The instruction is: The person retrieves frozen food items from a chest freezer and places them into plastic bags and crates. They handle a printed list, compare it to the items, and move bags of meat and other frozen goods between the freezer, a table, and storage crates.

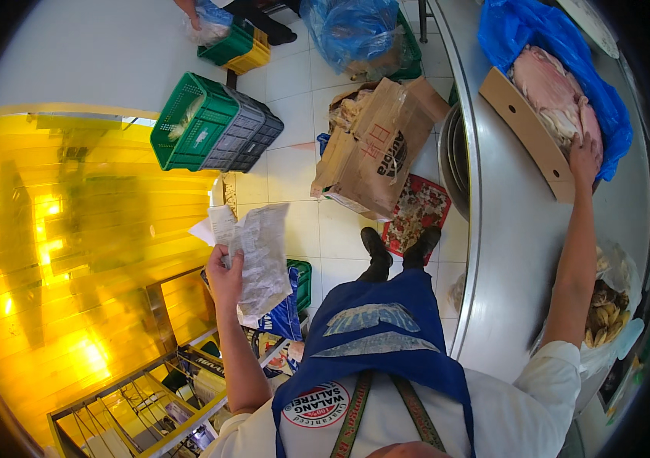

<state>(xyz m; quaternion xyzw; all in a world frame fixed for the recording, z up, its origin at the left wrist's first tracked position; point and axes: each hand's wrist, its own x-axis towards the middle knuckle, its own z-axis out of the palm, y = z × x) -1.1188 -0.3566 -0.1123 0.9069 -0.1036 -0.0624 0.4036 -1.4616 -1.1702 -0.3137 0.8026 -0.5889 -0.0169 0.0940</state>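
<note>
The left hand [224,276] pinches a bundle of crumpled, printed papers [264,248], thumb laid over the near face, the sheets held up above the floor [288,172] well apart from the table [516,259]. The right arm stretches across that metal table, and the right hand [584,156] touches the near end of a pale pink slab of meat [546,80], its fingers extended over the surface instead of closed around it. The meat lies in a blue plastic bag [619,126] beside a cardboard panel [525,133] with 2 dark holes. Nearer the body, a clear bag [621,267] of brownish pieces sits on the table. On the floor, a cardboard box [374,145] stands tilted just beside a littered red tray [441,200], ahead of the person's 2 dark shoes [376,243].
</note>
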